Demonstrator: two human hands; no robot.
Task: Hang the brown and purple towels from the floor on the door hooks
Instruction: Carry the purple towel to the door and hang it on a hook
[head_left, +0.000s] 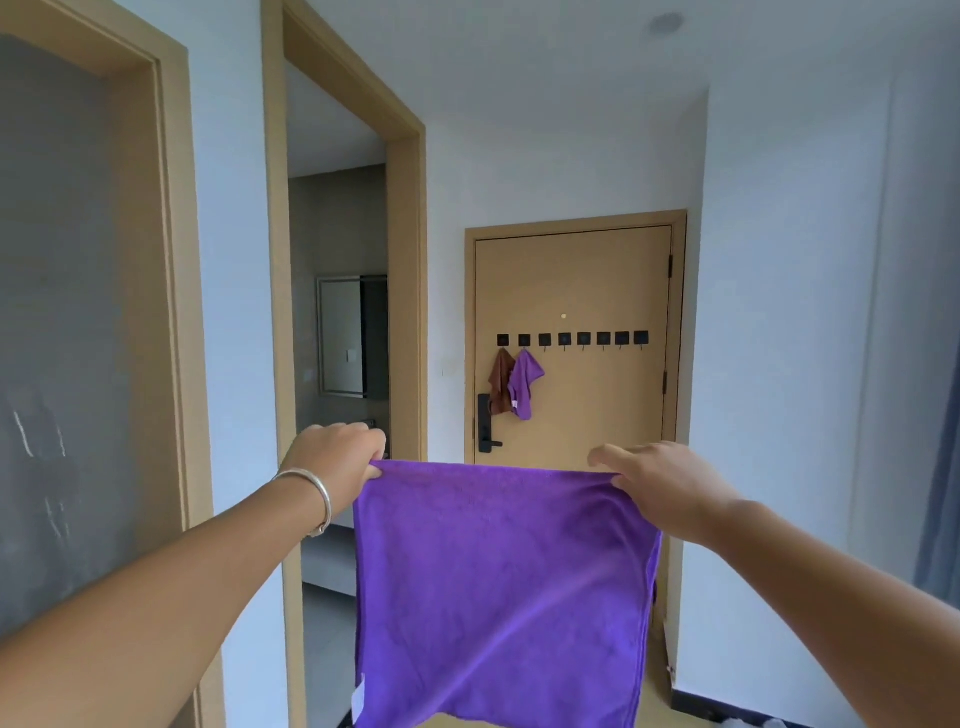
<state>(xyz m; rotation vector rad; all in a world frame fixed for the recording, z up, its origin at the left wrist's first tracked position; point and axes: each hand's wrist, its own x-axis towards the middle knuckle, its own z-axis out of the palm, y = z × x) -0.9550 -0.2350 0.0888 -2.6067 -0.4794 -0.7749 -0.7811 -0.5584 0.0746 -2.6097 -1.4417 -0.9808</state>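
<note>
Purple towel (498, 587) hangs spread between left hand (337, 457) and right hand (654, 483), fingers pinching its top corners, apparently to find a hanging point; beyond, brown towel (501, 382) and another purple one (524, 384) occupy door hooks (571, 339).

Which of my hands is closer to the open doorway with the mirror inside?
Left. The left hand pinches the purple towel corner right at the open doorway; the right hand grips the opposite corner, before the door.

Bright, soft, even daylight, few shadows. Wide-angle bending bows the door frames (171, 260) toward nine o'clock. Slight softness overall; the bathroom doorway (343, 338) is dimmer.
</note>
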